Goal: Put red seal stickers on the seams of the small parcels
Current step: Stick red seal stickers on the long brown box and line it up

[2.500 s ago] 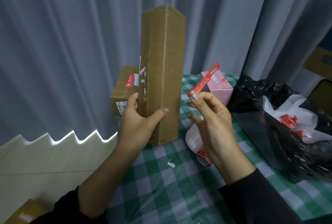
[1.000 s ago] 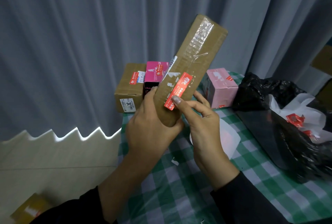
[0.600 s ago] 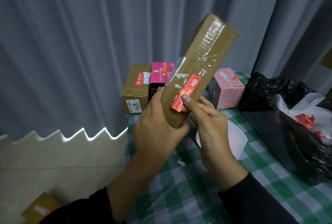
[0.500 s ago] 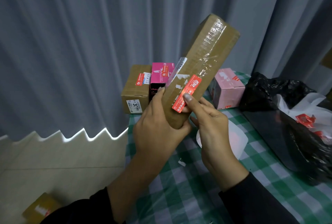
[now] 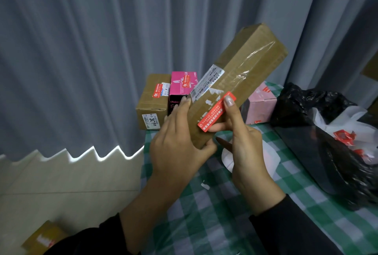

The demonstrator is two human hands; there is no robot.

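Note:
A long brown cardboard parcel [image 5: 243,74] is held tilted above the table, its upper end pointing up and right. My left hand [image 5: 180,142] grips its lower end. A red seal sticker [image 5: 213,114] lies along the parcel's taped face near that end. My right hand [image 5: 243,142] presses the sticker down with a straight index finger at its upper tip, while the thumb touches its lower edge. A white barcode label sits above the sticker.
A brown box [image 5: 153,101], a magenta box [image 5: 182,89] and a pale pink box [image 5: 260,107], each with a red sticker, stand at the table's back. A black bag [image 5: 327,142] with red scraps lies right. White backing paper [image 5: 270,156] lies on the green checked cloth [image 5: 214,213].
The parcel went from upright to tilted, and the sticker moved from my right fingers onto its face. In the last half second my right index finger slid up to the sticker's upper end.

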